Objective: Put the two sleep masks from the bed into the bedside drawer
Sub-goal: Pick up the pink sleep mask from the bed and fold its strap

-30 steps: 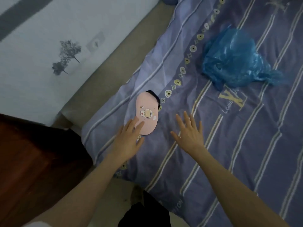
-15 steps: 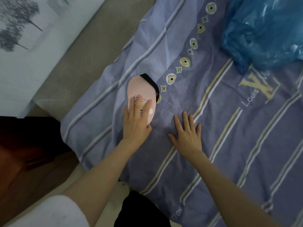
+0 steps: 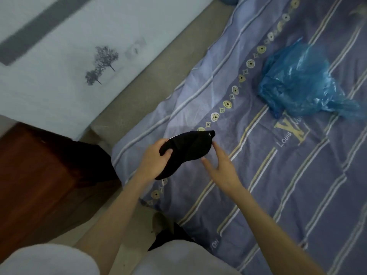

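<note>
Near: a black sleep mask (image 3: 185, 150) is being held above the striped bed cover (image 3: 278, 175) by the left hand (image 3: 154, 161), closed on its left end | right hand (image 3: 222, 167) is being kept spread, fingers just beside the mask | left: dark wooden bedside cabinet (image 3: 39, 175) | far: blue plastic bag (image 3: 299, 82) is lying on the cover.

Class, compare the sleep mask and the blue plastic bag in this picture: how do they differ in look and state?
The sleep mask shows a black, opaque, smooth face; the blue plastic bag is translucent and crumpled. The mask is lifted off the bed, gripped by the left hand; the bag lies untouched on the striped bedcover. The right hand is open beside the mask. Both are soft, limp things.
</note>
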`<action>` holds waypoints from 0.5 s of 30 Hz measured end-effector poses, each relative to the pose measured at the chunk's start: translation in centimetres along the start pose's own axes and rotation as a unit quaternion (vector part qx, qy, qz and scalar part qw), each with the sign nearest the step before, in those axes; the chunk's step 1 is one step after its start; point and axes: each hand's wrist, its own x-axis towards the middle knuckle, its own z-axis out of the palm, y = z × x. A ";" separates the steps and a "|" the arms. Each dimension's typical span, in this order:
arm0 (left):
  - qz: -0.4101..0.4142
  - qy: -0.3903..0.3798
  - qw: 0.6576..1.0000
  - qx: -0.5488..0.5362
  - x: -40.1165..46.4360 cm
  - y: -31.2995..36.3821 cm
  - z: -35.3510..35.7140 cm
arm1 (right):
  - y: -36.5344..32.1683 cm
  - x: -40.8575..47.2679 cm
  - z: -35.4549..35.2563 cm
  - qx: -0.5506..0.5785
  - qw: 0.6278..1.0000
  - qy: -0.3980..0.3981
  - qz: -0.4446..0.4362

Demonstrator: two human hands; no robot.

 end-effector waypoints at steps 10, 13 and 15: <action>0.113 0.084 0.989 -0.036 -11.7 1.8 -14.1 | -17.7 -5.4 1.4 0.064 0.982 0.003 -0.179; 0.082 0.186 0.972 -0.120 -14.4 0.7 -17.6 | -22.3 -7.9 3.7 0.026 0.966 -0.017 -0.255; 0.032 0.217 0.930 -0.295 -16.2 0.1 -19.0 | -24.5 -9.8 5.5 -0.006 0.948 -0.040 -0.316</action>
